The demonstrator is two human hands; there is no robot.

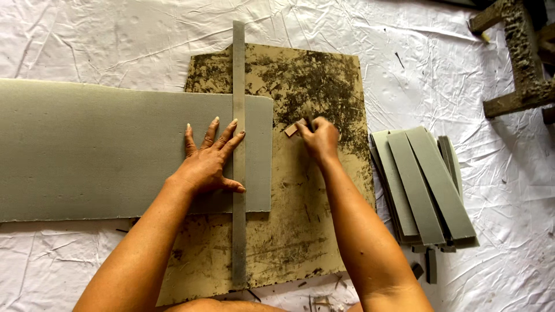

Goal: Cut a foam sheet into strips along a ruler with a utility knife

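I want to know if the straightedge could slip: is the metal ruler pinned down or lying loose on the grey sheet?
Pinned down. The left hand presses spread fingers on the metal ruler, flat across the grey sheet.

cutting board flat on a crumpled sheet. foam sheet across the board's left part, reaching off its left edge. metal straightedge atop the foam near its right end, running from near to far. left hand on foam and straightedge; right hand just right of the foam, over bare board. stack of foam strips right of the board. wooden stool at far right.
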